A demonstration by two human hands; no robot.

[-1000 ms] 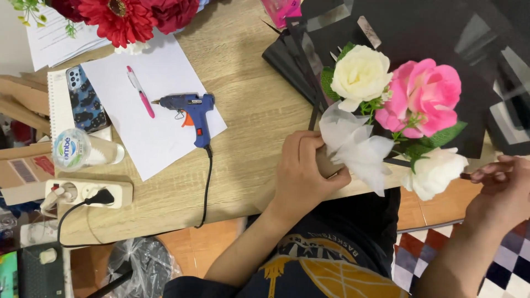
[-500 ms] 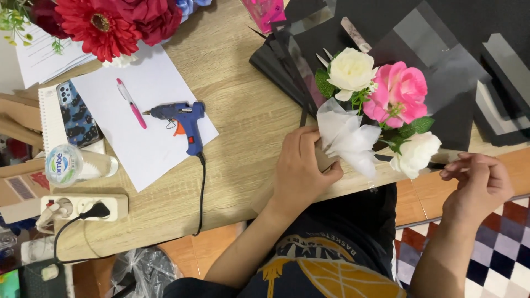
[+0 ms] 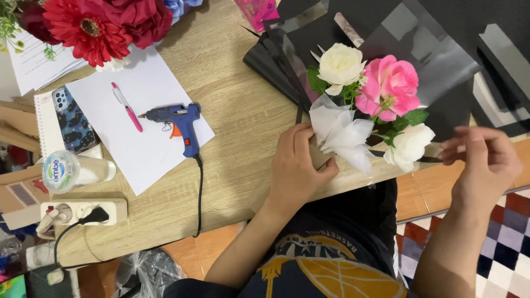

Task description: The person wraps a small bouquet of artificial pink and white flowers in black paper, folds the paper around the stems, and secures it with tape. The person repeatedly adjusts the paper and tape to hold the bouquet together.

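Bare forearms — dark shirt [image 3: 331, 259] with orange-yellow printed graphic.

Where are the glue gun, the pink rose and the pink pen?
Glue gun [image 3: 179, 118]: head view, on its blue body.
Pink rose [image 3: 391, 84]: head view, on the middle of its petals.
Pen [image 3: 127, 107]: head view, on its barrel, lying on white paper.

Place: a home craft corner for making flower bouquets
Tabletop [image 3: 243, 110]: light wood grain, crowded with craft supplies
Tools: blue glue gun [image 3: 179, 124], power strip [image 3: 83, 212]
Materials: artificial flowers [image 3: 375, 99], black wrapping sheets [image 3: 436, 49]
Floor: checkered tiles [image 3: 510, 248]
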